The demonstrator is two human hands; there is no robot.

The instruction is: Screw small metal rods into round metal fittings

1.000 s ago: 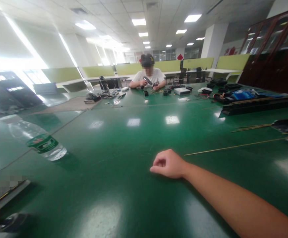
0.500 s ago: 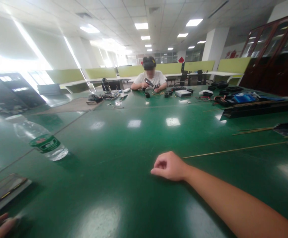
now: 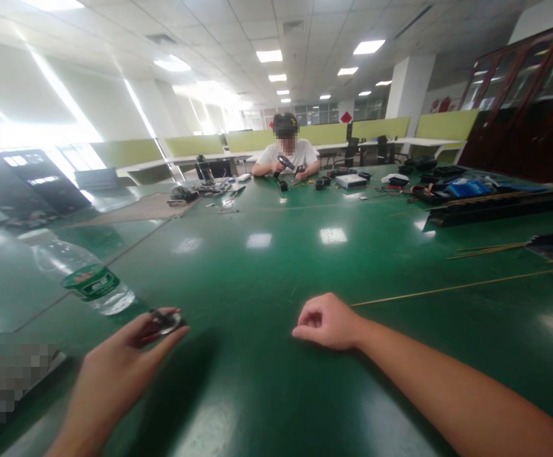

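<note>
Over the front left of the green table (image 3: 252, 317), my left hand (image 3: 124, 355) is closed on a small dark, shiny object (image 3: 169, 322). It sits between the thumb and fingertips, with a clear or silvery part showing; blur hides its exact kind. My right hand (image 3: 326, 322) lies on the tabletop with fingers loosely curled toward the thumb, and nothing shows inside the curl. A thin brass-coloured rod (image 3: 448, 290) runs from near the right wrist toward the right. Just beyond my left hand stands a clear water bottle (image 3: 93, 282) with a green label.
Across the table sits a person (image 3: 286, 152) holding a dark tool, with small black parts nearby. Long black channels (image 3: 495, 212), a blue item (image 3: 469, 188) and more thin rods (image 3: 490, 251) lie at right. A pixelated flat object (image 3: 14, 381) is at lower left.
My left hand has come up from the lower left corner to beside the bottle, now showing the small dark object. My right hand has stayed in place.
</note>
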